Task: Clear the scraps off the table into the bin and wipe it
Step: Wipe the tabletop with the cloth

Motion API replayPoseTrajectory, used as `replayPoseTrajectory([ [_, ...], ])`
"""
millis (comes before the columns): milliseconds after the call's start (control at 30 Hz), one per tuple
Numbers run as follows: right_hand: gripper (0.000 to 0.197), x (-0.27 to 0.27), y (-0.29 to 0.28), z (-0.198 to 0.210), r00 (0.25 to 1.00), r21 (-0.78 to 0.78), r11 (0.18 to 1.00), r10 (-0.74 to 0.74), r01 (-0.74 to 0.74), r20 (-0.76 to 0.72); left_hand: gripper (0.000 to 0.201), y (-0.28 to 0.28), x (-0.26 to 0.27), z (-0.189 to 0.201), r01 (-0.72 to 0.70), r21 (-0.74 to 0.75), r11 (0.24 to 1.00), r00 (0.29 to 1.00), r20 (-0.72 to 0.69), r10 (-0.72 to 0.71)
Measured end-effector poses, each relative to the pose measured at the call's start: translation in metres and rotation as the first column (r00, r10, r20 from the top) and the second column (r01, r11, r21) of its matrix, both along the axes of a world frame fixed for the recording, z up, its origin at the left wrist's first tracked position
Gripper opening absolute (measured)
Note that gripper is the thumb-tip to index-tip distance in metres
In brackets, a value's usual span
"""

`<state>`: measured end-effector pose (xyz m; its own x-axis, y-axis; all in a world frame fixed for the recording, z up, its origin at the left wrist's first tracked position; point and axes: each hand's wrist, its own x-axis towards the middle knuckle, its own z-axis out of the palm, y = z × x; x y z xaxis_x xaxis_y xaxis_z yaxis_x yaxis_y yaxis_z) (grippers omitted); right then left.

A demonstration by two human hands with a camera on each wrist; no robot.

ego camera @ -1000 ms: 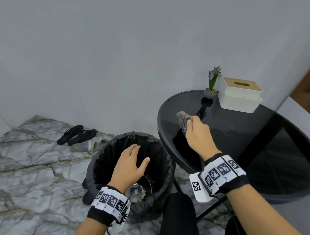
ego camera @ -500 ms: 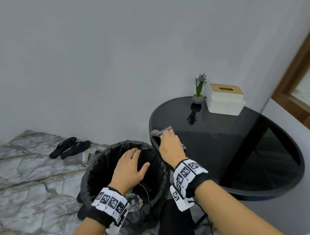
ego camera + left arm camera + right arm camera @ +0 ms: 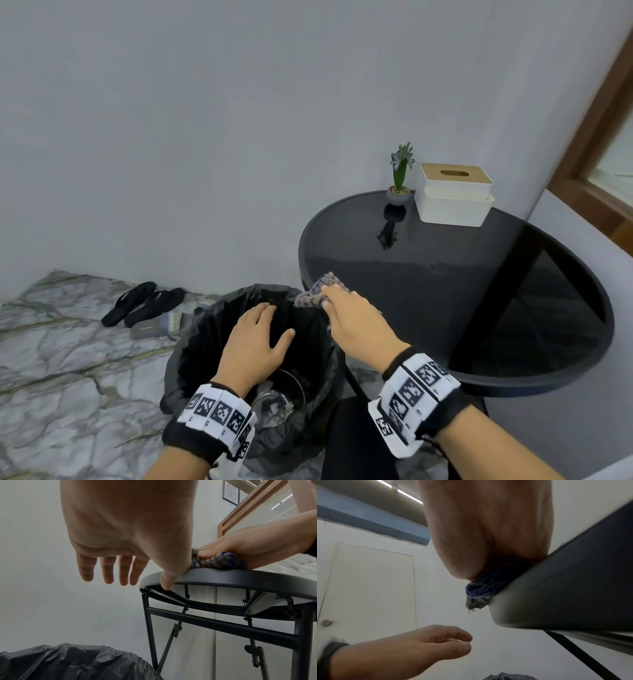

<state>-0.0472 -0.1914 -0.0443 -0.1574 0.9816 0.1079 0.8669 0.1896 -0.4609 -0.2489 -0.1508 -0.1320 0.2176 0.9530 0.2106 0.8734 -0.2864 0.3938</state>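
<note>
A knobbly grey-and-blue cloth (image 3: 313, 291) lies bunched at the left rim of the round black glass table (image 3: 445, 291), partly overhanging the bin. My right hand (image 3: 334, 295) holds it down on the rim, fingers and thumb curled over it; the left wrist view shows the cloth (image 3: 219, 562) under that hand. My left hand (image 3: 263, 329) hovers open, palm down, over the black-bagged bin (image 3: 191, 342), just below the table rim (image 3: 240, 580). Crumpled scraps and a clear cup (image 3: 277, 401) lie at the bin's bottom. The cloth (image 3: 479, 595) hangs off the edge.
A small potted plant (image 3: 399, 178) and a white tissue box with a wooden lid (image 3: 454, 195) stand at the table's far side by the wall. Black sandals (image 3: 144, 303) lie on the marble floor behind the bin. Thin black table legs (image 3: 150, 628) stand beside the bin.
My right hand has dragged the cloth from further in on the table out to the left rim above the bin. The left hand has stayed open over the bin.
</note>
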Motion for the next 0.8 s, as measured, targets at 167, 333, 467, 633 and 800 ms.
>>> replayPoseTrajectory([
  [167, 0.027, 0.020, -0.033, -0.003, 0.999, 0.030, 0.999, -0.015, 0.016, -0.043, 0.069, -0.002, 0.011, 0.003, 0.009, -0.001, 1.000, 1.000, 0.027, -0.009],
  [333, 0.026, 0.031, -0.047, -0.007, 0.998, 0.051, 0.998, -0.041, 0.043, -0.047, 0.069, -0.008, 0.018, 0.005, 0.019, -0.018, 1.000, 0.998, 0.057, -0.017],
  [467, 0.030, 0.031, -0.040, -0.010, 0.998, 0.034, 0.998, -0.051, 0.052, -0.045, 0.070, -0.010, 0.017, 0.006, 0.011, -0.018, 1.000, 0.997, 0.072, -0.010],
  [633, 0.044, 0.034, -0.021, -0.017, 0.994, 0.037, 0.997, -0.067, 0.064, 0.092, 0.070, -0.012, 0.017, 0.007, 0.003, -0.030, 1.000, 0.996, 0.085, 0.000],
  [800, 0.060, 0.038, 0.003, -0.019, 0.970, -0.028, 0.991, -0.122, 0.131, 0.211, 0.070, -0.012, 0.022, 0.008, 0.005, -0.028, 1.000, 0.996, 0.092, -0.002],
])
